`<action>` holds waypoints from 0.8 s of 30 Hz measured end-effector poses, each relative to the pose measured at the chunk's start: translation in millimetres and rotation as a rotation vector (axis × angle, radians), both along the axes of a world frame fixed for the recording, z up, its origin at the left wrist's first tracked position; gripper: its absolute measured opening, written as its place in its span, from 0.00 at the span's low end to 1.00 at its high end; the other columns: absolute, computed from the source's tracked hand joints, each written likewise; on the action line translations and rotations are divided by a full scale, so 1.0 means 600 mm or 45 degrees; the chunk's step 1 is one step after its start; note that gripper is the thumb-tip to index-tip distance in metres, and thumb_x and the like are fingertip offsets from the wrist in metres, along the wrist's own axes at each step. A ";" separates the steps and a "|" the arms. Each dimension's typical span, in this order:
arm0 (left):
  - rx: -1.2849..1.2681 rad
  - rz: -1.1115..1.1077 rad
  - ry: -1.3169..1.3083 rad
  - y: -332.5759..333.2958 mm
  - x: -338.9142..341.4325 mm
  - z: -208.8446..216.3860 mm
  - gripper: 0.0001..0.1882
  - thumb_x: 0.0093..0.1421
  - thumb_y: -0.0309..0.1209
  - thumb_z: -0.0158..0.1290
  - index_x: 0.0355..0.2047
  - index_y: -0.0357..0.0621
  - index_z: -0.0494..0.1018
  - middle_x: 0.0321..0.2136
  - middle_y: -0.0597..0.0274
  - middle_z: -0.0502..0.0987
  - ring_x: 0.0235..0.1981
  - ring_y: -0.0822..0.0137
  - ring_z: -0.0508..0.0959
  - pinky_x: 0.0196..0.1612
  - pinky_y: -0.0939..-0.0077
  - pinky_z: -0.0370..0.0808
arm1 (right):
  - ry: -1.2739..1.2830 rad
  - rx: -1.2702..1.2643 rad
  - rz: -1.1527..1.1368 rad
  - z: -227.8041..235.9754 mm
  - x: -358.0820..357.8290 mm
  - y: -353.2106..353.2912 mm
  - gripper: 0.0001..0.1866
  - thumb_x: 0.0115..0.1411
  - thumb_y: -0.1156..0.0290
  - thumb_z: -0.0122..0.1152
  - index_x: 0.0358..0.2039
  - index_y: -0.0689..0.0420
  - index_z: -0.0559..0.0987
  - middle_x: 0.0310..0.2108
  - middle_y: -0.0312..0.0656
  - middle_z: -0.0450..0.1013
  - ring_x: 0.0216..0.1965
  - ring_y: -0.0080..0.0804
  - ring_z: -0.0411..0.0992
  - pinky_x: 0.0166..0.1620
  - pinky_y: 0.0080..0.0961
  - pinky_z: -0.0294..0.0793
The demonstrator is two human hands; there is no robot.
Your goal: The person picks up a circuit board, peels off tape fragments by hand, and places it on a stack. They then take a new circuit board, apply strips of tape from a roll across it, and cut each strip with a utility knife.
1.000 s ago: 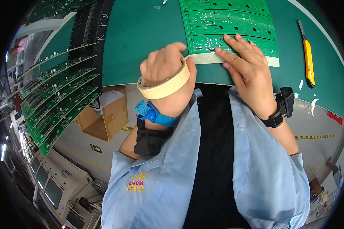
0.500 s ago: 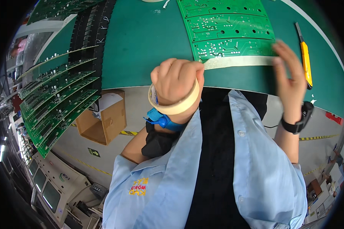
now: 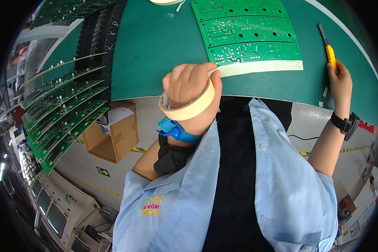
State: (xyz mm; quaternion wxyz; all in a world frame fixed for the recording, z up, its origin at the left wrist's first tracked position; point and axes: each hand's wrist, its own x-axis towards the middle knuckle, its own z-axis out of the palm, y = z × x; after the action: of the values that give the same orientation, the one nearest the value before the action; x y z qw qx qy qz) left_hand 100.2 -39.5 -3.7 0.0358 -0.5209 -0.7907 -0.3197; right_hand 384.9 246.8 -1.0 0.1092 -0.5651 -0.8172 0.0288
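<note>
A panel of green circuit boards point(image 3: 252, 35) lies on the green mat point(image 3: 155, 54). A strip of cream masking tape point(image 3: 264, 67) runs along its near edge. My left hand point(image 3: 187, 84) is closed, pinching the strip's left end by the panel's corner. Round that hand hangs the roll of masking tape point(image 3: 189, 110). At the right, my right hand point(image 3: 340, 80) has its fingers closed round the yellow handle of a utility knife point(image 3: 331, 54); the blade is out and points away from me.
At the left, several populated circuit boards point(image 3: 65, 117) stand in a black slotted rack point(image 3: 98, 42). A second tape roll point(image 3: 166, 1) lies at the mat's far edge. Below the table, a cardboard box point(image 3: 113, 138) stands on the floor.
My right hand has moved right, from the tape strip's right end to the utility knife, and taken hold of it. My left hand stays at the strip's left end.
</note>
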 end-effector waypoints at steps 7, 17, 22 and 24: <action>-0.040 0.052 0.010 0.008 0.003 0.001 0.04 0.56 0.29 0.60 0.32 0.49 0.77 0.29 0.63 0.80 0.37 0.57 0.78 0.43 0.62 0.68 | 1.164 -0.671 0.251 0.063 -0.037 -0.163 0.21 0.70 0.65 0.50 0.58 0.65 0.69 0.28 0.32 0.69 0.28 0.17 0.66 0.33 0.17 0.67; 0.010 0.060 0.064 0.011 0.001 -0.005 0.05 0.55 0.30 0.60 0.33 0.47 0.78 0.29 0.62 0.81 0.36 0.57 0.79 0.45 0.62 0.71 | 0.738 -1.334 0.467 0.066 -0.173 -0.306 0.17 0.70 0.61 0.51 0.36 0.64 0.72 0.18 0.43 0.72 0.21 0.32 0.72 0.27 0.29 0.70; 0.039 0.074 0.065 0.010 -0.001 -0.013 0.04 0.56 0.31 0.59 0.32 0.46 0.78 0.28 0.60 0.81 0.34 0.56 0.80 0.41 0.61 0.74 | 0.784 -1.201 0.518 0.052 -0.188 -0.345 0.17 0.70 0.69 0.48 0.55 0.65 0.68 0.24 0.43 0.73 0.26 0.31 0.73 0.33 0.27 0.72; 0.081 0.072 0.008 0.013 -0.004 -0.018 0.04 0.55 0.30 0.60 0.30 0.47 0.77 0.26 0.62 0.80 0.33 0.56 0.79 0.41 0.60 0.71 | 0.749 -1.123 0.522 0.046 -0.185 -0.360 0.28 0.69 0.76 0.47 0.69 0.60 0.59 0.26 0.46 0.72 0.30 0.33 0.74 0.39 0.26 0.73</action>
State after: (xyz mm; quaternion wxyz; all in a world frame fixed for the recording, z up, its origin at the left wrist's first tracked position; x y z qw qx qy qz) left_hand 98.0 -31.5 -14.7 0.0636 -0.4980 -0.7944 -0.3419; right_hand 273.9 31.0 26.9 0.0781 -0.3551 -0.7560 0.5442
